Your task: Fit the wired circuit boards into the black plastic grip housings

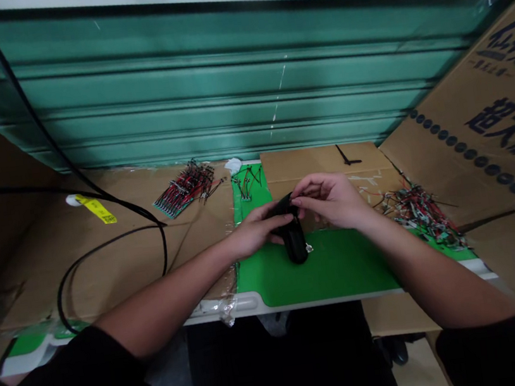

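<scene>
Both my hands meet over the green mat (345,270) at the middle of the bench. My left hand (256,231) is closed around a black oblong device (294,242) that stands on the mat. My right hand (330,199) pinches the top of the same black device from the right, fingers curled. A small silvery bit (309,248) shows at the device's lower right side. What the fingers do at the top is hidden.
Piles of red and black wired parts lie at the back left (186,188), back middle (247,183) and right (420,211). A black cable (101,240) loops over the cardboard at left, near a yellow label (95,209). A printed cardboard box (499,140) stands at right, a green shutter (223,83) behind.
</scene>
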`<state>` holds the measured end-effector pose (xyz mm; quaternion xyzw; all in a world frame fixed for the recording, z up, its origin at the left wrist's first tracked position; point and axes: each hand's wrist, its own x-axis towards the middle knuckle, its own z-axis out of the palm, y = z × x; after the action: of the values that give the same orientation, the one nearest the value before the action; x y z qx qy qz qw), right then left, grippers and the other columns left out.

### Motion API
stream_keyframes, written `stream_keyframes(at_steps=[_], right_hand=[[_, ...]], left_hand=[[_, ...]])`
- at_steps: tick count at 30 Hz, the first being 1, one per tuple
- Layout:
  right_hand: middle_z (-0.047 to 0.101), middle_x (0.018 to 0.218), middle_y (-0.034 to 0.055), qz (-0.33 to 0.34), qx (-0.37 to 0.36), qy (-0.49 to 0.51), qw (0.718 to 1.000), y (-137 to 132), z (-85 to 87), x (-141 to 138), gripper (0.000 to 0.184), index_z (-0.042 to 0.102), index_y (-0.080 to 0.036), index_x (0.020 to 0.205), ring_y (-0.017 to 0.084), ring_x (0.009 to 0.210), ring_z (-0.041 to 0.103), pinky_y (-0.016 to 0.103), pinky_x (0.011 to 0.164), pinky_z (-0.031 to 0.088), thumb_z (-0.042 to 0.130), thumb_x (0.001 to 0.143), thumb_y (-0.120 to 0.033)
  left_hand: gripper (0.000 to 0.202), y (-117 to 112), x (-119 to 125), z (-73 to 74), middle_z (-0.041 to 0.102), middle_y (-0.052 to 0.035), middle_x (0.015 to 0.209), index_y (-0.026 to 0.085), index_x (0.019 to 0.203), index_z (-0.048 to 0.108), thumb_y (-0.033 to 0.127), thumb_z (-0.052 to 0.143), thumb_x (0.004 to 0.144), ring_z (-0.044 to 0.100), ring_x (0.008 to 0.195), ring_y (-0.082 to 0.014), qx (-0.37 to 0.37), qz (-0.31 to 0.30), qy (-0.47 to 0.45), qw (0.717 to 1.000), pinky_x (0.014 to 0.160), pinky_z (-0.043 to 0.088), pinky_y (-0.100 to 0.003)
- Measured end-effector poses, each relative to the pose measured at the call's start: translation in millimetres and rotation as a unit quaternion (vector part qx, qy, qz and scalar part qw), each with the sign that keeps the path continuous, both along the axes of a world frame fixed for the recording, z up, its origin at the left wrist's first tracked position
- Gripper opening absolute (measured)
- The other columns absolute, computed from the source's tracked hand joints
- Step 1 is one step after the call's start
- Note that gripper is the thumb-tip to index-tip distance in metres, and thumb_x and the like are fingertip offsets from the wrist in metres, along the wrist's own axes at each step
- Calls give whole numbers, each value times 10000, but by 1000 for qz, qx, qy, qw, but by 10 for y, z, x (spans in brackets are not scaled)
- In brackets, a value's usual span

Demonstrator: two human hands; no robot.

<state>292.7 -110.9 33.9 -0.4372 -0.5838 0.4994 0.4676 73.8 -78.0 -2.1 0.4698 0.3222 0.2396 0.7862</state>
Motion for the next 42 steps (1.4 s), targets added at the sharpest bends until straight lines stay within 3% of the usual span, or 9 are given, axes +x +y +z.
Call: stream_keyframes(at_steps=[4,8,10,14,18,22,31,38,42], right_hand=[[777,804,29,3,31,-25,999,-1,-14,3,297,763,-188,913,124,571,668,265,541,554,901,848,-443],[766,775,25,-22,65,-94,993,-11,-76,10,236,791,-195,942,120,521,600,268,485,466,845,902,-421],[767,788,28,-49,138,-171,974,-15,-100,28,157,825,-214,972,129,551,588,286,522,467,796,950,-367],[772,1048,79,-47,302,-287,908,3,-105,87,157,845,-254,1030,197,827,703,356,738,567,689,1009,-246],[690,1047,95,-26,369,-329,869,32,-107,120,224,826,-234,1043,212,912,694,355,762,569,605,1034,-197],[658,1050,100,-11,372,-350,860,29,-106,109,226,798,-222,1074,235,961,670,371,793,564,581,1028,-173],[618,1073,100,5,333,-344,878,9,-74,81,226,789,-221,1092,245,988,644,394,845,560,596,996,-152],[647,1056,99,12,328,-362,873,28,-78,101,322,788,-241,1218,244,982,649,398,844,560,525,1055,-154],[689,1076,101,6,320,-372,871,39,-123,99,305,750,-244,1277,249,980,672,399,852,570,523,1081,-189]], left_hand=[[590,-10,6,12,762,-106,1148,191,1249,758,403,969,741,745,948,-227,2,2,6,1000,691,617,-275],[550,-8,8,2,769,-100,1123,188,1214,771,393,963,741,747,923,-223,2,9,4,1000,678,611,-276],[531,-3,10,-7,767,-95,1106,187,1197,776,398,956,744,744,911,-219,6,14,4,1000,664,606,-273],[542,4,14,-17,756,-79,1072,190,1185,777,405,963,724,731,879,-206,1,25,2,1000,653,604,-270],[533,-1,21,-12,754,-75,1070,187,1154,773,394,974,707,727,880,-202,-13,29,-1,999,664,599,-270],[525,-5,22,-1,762,-75,1074,184,1145,764,374,971,702,729,895,-208,-22,28,-8,999,686,599,-286],[470,9,10,32,753,-58,964,171,1086,742,372,939,710,722,821,-200,-54,33,-32,997,694,613,-312],[363,13,17,-11,720,-29,828,165,1018,765,433,833,782,640,656,-156,48,70,35,996,553,479,-239],[259,36,21,-35,712,-17,794,153,922,797,380,765,800,594,705,-151,124,94,46,987,636,440,-242]])
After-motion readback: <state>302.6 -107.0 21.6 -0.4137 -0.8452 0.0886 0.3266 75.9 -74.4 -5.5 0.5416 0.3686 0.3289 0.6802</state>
